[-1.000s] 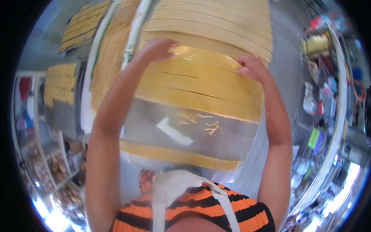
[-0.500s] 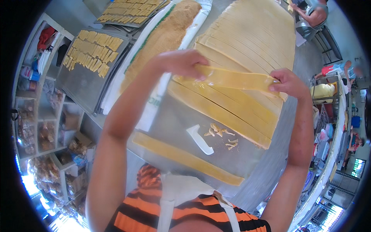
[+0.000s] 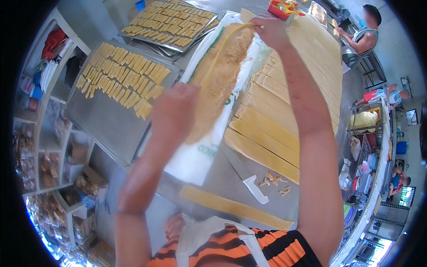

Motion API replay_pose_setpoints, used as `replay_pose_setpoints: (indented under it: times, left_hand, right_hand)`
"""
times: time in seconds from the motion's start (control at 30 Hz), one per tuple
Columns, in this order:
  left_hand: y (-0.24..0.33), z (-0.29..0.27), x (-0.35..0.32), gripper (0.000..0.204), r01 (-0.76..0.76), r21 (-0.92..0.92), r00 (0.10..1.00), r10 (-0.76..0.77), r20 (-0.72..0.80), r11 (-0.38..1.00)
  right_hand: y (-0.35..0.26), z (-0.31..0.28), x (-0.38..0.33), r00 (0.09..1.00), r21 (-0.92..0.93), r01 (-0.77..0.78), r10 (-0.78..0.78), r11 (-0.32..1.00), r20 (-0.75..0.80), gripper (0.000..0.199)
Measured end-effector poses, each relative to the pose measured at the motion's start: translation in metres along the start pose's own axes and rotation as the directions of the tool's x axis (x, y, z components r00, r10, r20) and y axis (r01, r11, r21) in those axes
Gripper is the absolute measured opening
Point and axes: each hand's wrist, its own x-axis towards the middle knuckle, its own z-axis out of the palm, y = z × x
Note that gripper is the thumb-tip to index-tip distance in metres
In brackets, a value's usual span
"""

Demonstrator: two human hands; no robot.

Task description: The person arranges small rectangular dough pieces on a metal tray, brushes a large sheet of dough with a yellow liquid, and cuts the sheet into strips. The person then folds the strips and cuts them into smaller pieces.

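We have carried the dough strip (image 3: 221,46) leftward over the crumbs (image 3: 218,84) (spread on white paper); left hand (image 3: 174,111) and right hand (image 3: 270,30) pinch its ends.

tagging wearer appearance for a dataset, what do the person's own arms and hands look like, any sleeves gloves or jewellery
Both forearms are bare up to the lower edge of the picture, with no sleeves showing. The left hand and right hand wear no gloves, and no watch, bracelet or ring is visible. At the bottom edge the person wears an orange and black striped top with a pale apron bib and straps over it.
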Motion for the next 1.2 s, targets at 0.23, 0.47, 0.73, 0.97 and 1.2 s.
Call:
replay_pose_setpoints:
  times: [0.23, 0.47, 0.73, 0.97, 1.2]
  left_hand:
    - [-0.031, 0.099, -0.045, 0.027, -0.071, 0.314, 0.922, -0.059, 0.384, 0.947]
    - [-0.032, 0.106, -0.025, 0.031, 0.203, 0.175, 0.713, -0.268, 0.648, 0.963]
    - [-0.042, 0.096, -0.024, 0.038, 0.344, 0.156, 0.784, -0.375, 0.495, 0.926]
    - [-0.052, 0.099, -0.023, 0.036, 0.394, -0.023, 0.805, -0.333, 0.491, 0.919]
    - [-0.06, 0.103, -0.039, 0.03, 0.484, -0.334, 0.817, -0.282, 0.503, 0.809]
  right_hand:
    - [-0.024, 0.112, -0.029, 0.8, -0.176, -0.264, 0.317, 0.948, 0.509, 0.036]
    - [-0.009, 0.133, -0.018, 0.76, -0.218, -0.32, 0.387, 0.922, 0.522, 0.049]
    - [-0.009, 0.142, -0.005, 0.798, -0.276, -0.079, 0.227, 0.958, 0.558, 0.058]
    - [-0.001, 0.137, 0.011, 0.893, -0.351, 0.143, 0.032, 0.925, 0.449, 0.028]
    - [-0.017, 0.048, -0.031, 0.886, -0.24, 0.321, -0.201, 0.916, 0.418, 0.018]
